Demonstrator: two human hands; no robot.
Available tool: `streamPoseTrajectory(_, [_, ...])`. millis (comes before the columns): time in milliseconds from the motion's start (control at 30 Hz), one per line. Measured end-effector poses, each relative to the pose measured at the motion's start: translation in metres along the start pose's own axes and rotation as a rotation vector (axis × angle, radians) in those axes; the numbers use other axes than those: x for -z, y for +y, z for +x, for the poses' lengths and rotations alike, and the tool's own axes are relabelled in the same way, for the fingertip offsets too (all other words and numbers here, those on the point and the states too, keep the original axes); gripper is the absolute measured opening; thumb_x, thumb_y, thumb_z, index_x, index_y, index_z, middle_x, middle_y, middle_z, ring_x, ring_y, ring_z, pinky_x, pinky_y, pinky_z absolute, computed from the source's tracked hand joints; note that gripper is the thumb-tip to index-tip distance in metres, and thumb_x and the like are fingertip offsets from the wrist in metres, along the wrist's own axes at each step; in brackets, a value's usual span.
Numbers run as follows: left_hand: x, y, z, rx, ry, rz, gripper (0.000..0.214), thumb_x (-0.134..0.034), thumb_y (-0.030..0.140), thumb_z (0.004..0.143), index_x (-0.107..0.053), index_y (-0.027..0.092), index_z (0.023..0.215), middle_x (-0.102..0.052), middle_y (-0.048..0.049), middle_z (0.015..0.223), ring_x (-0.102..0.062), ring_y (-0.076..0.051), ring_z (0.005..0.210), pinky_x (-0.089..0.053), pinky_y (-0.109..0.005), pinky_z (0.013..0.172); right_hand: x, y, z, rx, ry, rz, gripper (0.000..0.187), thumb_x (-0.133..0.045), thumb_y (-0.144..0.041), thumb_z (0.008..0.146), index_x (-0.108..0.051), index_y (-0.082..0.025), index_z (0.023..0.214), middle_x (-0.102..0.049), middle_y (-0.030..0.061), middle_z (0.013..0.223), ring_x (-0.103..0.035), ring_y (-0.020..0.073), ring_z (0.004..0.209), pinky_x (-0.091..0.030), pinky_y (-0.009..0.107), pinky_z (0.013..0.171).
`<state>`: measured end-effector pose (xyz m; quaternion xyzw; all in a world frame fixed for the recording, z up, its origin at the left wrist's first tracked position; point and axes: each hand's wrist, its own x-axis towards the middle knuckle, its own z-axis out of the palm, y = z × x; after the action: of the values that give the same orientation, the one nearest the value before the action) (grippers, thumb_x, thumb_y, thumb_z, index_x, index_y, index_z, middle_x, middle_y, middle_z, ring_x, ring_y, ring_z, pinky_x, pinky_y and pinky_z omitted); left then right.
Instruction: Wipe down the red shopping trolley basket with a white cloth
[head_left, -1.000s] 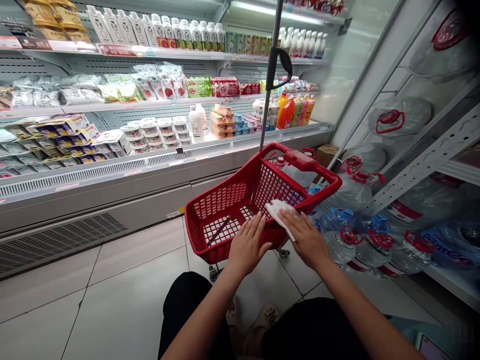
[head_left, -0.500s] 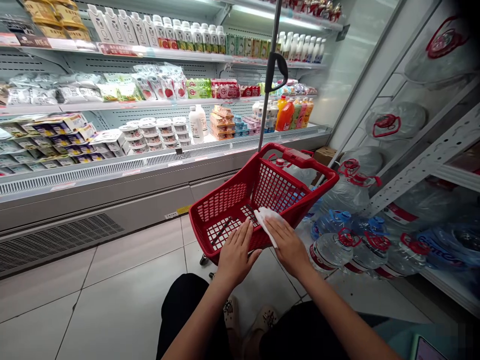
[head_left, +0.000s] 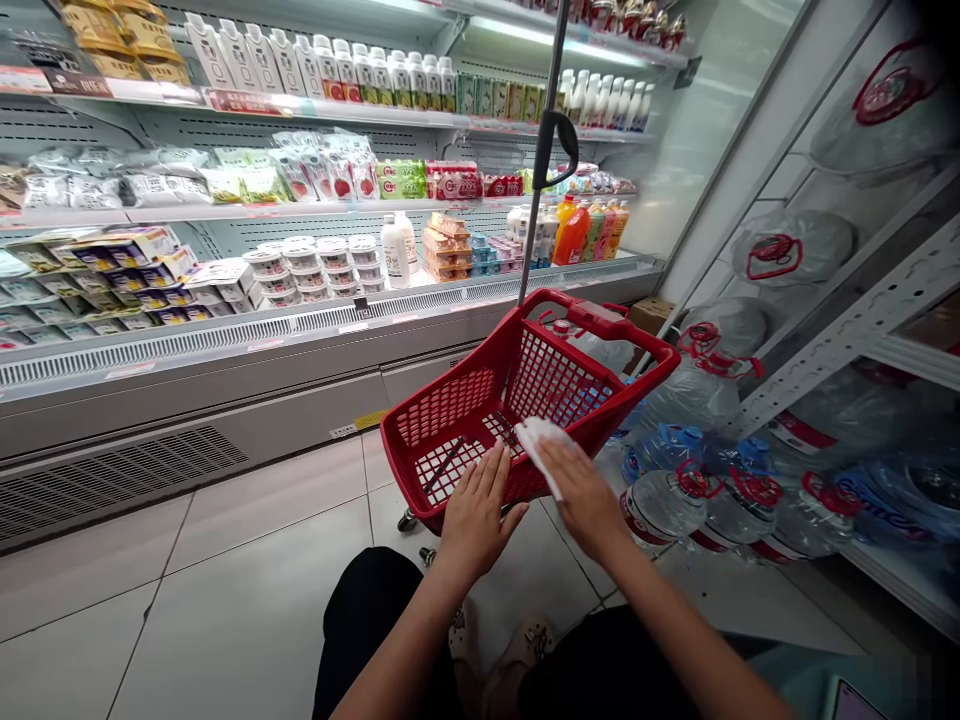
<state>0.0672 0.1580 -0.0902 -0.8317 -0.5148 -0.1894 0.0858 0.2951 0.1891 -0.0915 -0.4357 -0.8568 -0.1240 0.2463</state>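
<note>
In front of me stands a red plastic shopping cart (head_left: 450, 403) with latticed basket walls, tilted in view. My left hand (head_left: 480, 505) lies flat at the cart's near rim, fingers stretched out and nothing in them. A white cloth or tissue (head_left: 534, 437) is under the fingers of my right hand (head_left: 581, 492), which presses it on the same rim farther right. The palm side of that hand is hidden, and so is part of the cloth. A grey pole with a black handle (head_left: 556, 150) rises behind the cart.
A chilled display case (head_left: 330, 350) with bottles, tubs and packs runs along the left and back. Large water bottles (head_left: 667, 500) stand on the floor at right, beside a white metal rack (head_left: 825, 330). A phone (head_left: 855, 700) shows at the bottom right corner.
My right hand and the white cloth have shifted slightly right along the rim. My left hand has moved a little right too. The whole view has drifted slightly.
</note>
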Motion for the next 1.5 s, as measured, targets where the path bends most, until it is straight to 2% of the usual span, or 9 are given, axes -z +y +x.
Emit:
streamPoseTrajectory(133, [0.002, -0.002, -0.003, -0.005, -0.017, -0.002, 0.078, -0.04, 0.055, 0.109, -0.011, 0.016, 0.17, -0.026, -0.0116, 0.174, -0.034, -0.025, 0.158, -0.036, -0.045, 0.127, -0.005, -0.019, -0.005, 0.056, -0.065, 0.039, 0.093, -0.04, -0.004, 0.085, -0.009, -0.024, 0.171, -0.04, 0.0042, 0.168, -0.038, 0.0206, 0.155, -0.032, 0.047, 0.129])
streamPoseTrajectory(400, [0.003, 0.001, -0.002, -0.002, 0.002, -0.019, 0.08, -0.042, 0.055, 0.109, -0.008, 0.017, 0.17, -0.027, -0.0113, 0.174, -0.035, -0.026, 0.157, -0.036, -0.044, 0.127, 0.025, 0.084, -0.003, -0.148, 0.062, -0.108, 0.08, -0.041, -0.013, 0.096, -0.015, -0.025, 0.171, -0.038, 0.0065, 0.169, -0.039, 0.0248, 0.155, -0.033, 0.052, 0.128])
streamPoseTrajectory(633, [-0.001, 0.005, -0.003, 0.01, 0.011, 0.016, 0.082, -0.048, 0.047, 0.107, -0.007, 0.014, 0.17, -0.027, -0.0137, 0.173, -0.034, -0.026, 0.158, -0.036, -0.046, 0.127, -0.01, -0.02, -0.009, 0.025, -0.047, 0.049, 0.083, -0.037, -0.009, 0.095, -0.007, -0.021, 0.171, -0.039, 0.0069, 0.169, -0.036, 0.0221, 0.157, -0.035, 0.048, 0.129])
streamPoseTrajectory(733, [0.004, -0.002, -0.007, -0.02, 0.006, 0.023, 0.081, -0.049, 0.043, 0.107, -0.009, 0.014, 0.17, -0.028, -0.0132, 0.173, -0.033, -0.025, 0.158, -0.036, -0.043, 0.127, -0.011, -0.036, -0.009, 0.066, -0.073, 0.083, 0.086, -0.038, -0.007, 0.093, -0.005, -0.022, 0.171, -0.038, 0.0054, 0.17, -0.034, 0.0209, 0.157, -0.034, 0.047, 0.129])
streamPoseTrajectory(967, [0.021, -0.031, -0.04, 0.002, -0.02, 0.055, 0.074, -0.046, 0.034, 0.108, -0.008, 0.022, 0.171, -0.031, -0.0083, 0.172, -0.038, -0.024, 0.156, -0.035, -0.046, 0.128, 0.015, 0.054, -0.005, -0.121, 0.017, 0.0, 0.075, -0.037, -0.012, 0.101, -0.014, -0.027, 0.171, -0.036, 0.0049, 0.17, -0.033, 0.0229, 0.158, -0.032, 0.051, 0.129])
streamPoseTrajectory(1067, [0.022, -0.037, -0.057, 0.042, -0.006, 0.053, 0.076, -0.044, 0.031, 0.108, -0.003, 0.023, 0.171, -0.031, -0.0084, 0.172, -0.039, -0.025, 0.156, -0.04, -0.044, 0.125, 0.008, 0.069, 0.001, -0.145, 0.06, 0.025, 0.069, -0.038, -0.02, 0.105, -0.015, -0.026, 0.17, -0.036, 0.0057, 0.171, -0.033, 0.0237, 0.158, -0.033, 0.051, 0.129])
streamPoseTrajectory(1200, [0.016, -0.033, -0.063, 0.081, 0.023, 0.06, 0.082, -0.046, 0.027, 0.106, 0.005, 0.022, 0.171, -0.029, -0.0106, 0.173, -0.036, -0.026, 0.157, -0.04, -0.045, 0.126, -0.01, 0.045, 0.01, -0.127, 0.059, 0.085, 0.069, -0.036, -0.02, 0.106, -0.014, -0.025, 0.171, -0.038, 0.0069, 0.17, -0.036, 0.0236, 0.157, -0.034, 0.05, 0.129])
streamPoseTrajectory(1400, [0.011, -0.018, -0.058, 0.138, 0.038, 0.083, 0.088, -0.049, 0.024, 0.104, 0.009, 0.018, 0.17, -0.025, -0.0128, 0.174, -0.033, -0.026, 0.158, -0.037, -0.047, 0.127, -0.024, -0.036, 0.007, 0.032, -0.058, 0.163, 0.079, -0.037, -0.01, 0.098, -0.01, -0.023, 0.171, -0.035, 0.0055, 0.171, -0.034, 0.02, 0.157, -0.033, 0.045, 0.13])
streamPoseTrajectory(1500, [0.01, -0.016, -0.059, 0.136, 0.044, 0.075, 0.088, -0.049, 0.024, 0.103, 0.008, 0.018, 0.17, -0.025, -0.0125, 0.174, -0.035, -0.027, 0.157, -0.038, -0.046, 0.127, -0.021, -0.043, 0.007, 0.065, -0.09, 0.165, 0.083, -0.039, -0.007, 0.094, -0.013, -0.024, 0.171, -0.036, 0.0044, 0.17, -0.034, 0.0187, 0.157, -0.033, 0.045, 0.13])
